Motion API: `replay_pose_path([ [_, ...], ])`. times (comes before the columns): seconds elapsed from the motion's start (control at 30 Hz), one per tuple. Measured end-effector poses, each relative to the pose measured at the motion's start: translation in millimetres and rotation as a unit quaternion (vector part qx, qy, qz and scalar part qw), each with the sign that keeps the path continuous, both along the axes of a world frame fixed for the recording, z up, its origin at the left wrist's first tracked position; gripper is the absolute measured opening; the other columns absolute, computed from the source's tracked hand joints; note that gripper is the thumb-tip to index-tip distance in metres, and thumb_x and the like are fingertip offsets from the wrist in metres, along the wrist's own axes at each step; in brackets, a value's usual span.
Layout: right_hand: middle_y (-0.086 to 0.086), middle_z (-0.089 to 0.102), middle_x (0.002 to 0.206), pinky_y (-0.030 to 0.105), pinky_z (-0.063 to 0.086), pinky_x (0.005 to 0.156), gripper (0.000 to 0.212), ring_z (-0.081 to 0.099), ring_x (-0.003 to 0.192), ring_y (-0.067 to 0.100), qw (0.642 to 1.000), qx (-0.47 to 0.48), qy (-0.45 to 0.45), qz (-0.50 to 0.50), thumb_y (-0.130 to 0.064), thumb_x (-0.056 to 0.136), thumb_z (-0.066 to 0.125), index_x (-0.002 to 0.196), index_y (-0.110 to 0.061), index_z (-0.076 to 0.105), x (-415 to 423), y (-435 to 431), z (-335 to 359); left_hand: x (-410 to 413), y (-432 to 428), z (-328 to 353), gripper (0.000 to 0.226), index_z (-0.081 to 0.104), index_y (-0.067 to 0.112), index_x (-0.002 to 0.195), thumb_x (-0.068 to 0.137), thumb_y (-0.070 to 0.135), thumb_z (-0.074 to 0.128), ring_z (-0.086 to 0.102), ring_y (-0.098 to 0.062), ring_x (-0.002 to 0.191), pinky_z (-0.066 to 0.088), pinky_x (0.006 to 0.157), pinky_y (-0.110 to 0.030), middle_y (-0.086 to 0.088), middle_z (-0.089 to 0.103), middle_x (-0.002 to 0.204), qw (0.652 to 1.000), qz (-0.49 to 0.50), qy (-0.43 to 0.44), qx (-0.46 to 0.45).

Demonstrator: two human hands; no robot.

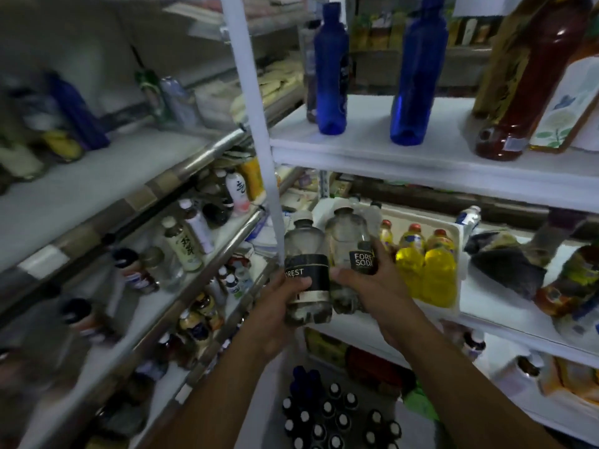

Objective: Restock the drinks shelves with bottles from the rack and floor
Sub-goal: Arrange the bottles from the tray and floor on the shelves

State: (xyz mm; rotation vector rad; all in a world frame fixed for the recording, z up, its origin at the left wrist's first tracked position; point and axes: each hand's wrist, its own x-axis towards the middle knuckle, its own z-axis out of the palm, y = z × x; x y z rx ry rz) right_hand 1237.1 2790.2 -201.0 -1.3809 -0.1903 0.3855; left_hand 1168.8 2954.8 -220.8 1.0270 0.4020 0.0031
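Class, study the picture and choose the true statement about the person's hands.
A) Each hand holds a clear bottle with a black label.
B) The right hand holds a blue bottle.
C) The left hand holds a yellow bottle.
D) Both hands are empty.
A: the left hand grips the left soda bottle and the right hand grips the right soda bottle, both clear with black labels; the blue bottles stand on the upper shelf.

The black label on the clear bottle in the left hand shows "OREST". The second bottle, in the right hand, reads "FORE SODA", partly hidden by fingers.
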Motion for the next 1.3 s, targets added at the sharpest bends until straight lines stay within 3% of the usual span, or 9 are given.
replay_pose_path([
  [0.2,-0.009,0.074,0.098,0.024,0.056,0.058,0.058,0.072,0.079,0.008,0.992,0.017,-0.049,0.112,-0.025,0.067,0.081,0.113,-0.054,0.06,-42.4,89.0,36.2,-82.0,60.8,20.3,0.058,0.06,0.005,0.122,0.067,0.014,0.077,0.068,-0.036,0.076,0.054,0.055,-0.038,-0.026,0.07,0.101,0.992,0.113,-0.014,0.057],
  [0.3,-0.01,0.072,0.112,0.028,0.06,0.071,0.086,0.072,0.092,0.007,0.983,0.029,-0.075,0.163,-0.031,0.065,0.081,0.141,-0.046,0.044,-71.0,135.5,50.2,-121.5,96.3,39.6,0.05,0.067,0.018,0.114,0.066,0.018,0.078,0.071,-0.036,0.088,0.057,0.065,-0.041,-0.02,0.071,0.107,0.973,0.197,-0.053,0.108],
  [0.43,-0.019,0.069,0.119,0.036,0.054,0.092,0.094,0.069,0.104,0.005,0.963,-0.001,-0.127,0.236,-0.037,0.064,0.087,0.145,-0.042,0.039,-118.1,196.3,71.9,-182.9,148.1,71.4,0.055,0.061,0.029,0.125,0.073,0.019,0.076,0.07,-0.029,0.103,0.058,0.075,-0.037,-0.007,0.072,0.114,0.937,0.262,-0.11,0.201],
  [0.53,-0.023,0.072,0.105,0.03,0.055,0.081,0.062,0.071,0.092,-0.001,0.943,-0.001,-0.164,0.289,-0.032,0.07,0.085,0.124,-0.044,0.056,-158.7,241.7,79.6,-234.3,186.8,93.5,0.056,0.058,0.027,0.127,0.076,0.013,0.075,0.069,-0.028,0.105,0.057,0.082,-0.039,-0.007,0.072,0.115,0.906,0.306,-0.137,0.257],
  [0.67,-0.033,0.068,0.102,0.01,0.053,0.063,0.07,0.067,0.089,-0.01,0.935,0.045,-0.155,0.314,-0.035,0.058,0.087,0.114,-0.057,0.05,-220.0,303.9,83.1,-303.8,232.4,116.2,0.054,0.058,0.026,0.124,0.076,0.009,0.075,0.069,-0.027,0.104,0.057,0.079,-0.033,-0.008,0.071,0.113,0.872,0.346,-0.143,0.314],
  [0.87,-0.037,0.063,0.106,0.009,0.053,0.065,0.093,0.065,0.095,-0.01,0.923,0.111,-0.16,0.333,-0.037,0.058,0.087,0.134,-0.054,0.036,-305.9,392.4,89.4,-401.7,306.0,134.2,0.086,0.04,0.035,0.142,0.071,0.003,0.078,0.066,-0.023,0.112,0.058,0.082,-0.033,-0.003,0.067,0.125,0.837,0.418,-0.156,0.318],
  [1.07,-0.026,0.067,0.111,0.019,0.058,0.073,0.089,0.069,0.098,0.0,0.903,0.121,-0.192,0.366,-0.035,0.059,0.091,0.119,-0.068,0.035,-373.9,461.9,96.8,-485.4,363.6,142.2,0.098,0.035,0.037,0.146,0.066,0.008,0.084,0.065,-0.022,0.112,0.057,0.086,-0.038,0.0,0.065,0.128,0.787,0.508,-0.11,0.334],
  [1.2,-0.028,0.064,0.109,0.012,0.054,0.071,0.088,0.067,0.098,-0.002,0.887,0.128,-0.209,0.392,-0.033,0.059,0.09,0.121,-0.063,0.034,-419.3,500.0,98.8,-530.6,393.7,144.0,0.08,0.053,0.028,0.132,0.062,0.002,0.08,0.071,-0.013,0.081,0.055,0.058,-0.026,0.002,0.072,0.101,0.755,0.536,-0.101,0.365],
  [1.3,-0.026,0.063,0.108,0.013,0.054,0.073,0.088,0.066,0.097,-0.004,0.876,0.129,-0.205,0.418,-0.028,0.06,0.088,0.116,-0.066,0.031,-449.3,523.7,98.6,-555.2,412.9,144.1,0.076,0.061,0.041,0.118,0.055,0.003,0.079,0.07,-0.011,0.077,0.057,0.058,-0.032,0.006,0.073,0.093,0.74,0.568,-0.072,0.354],
])
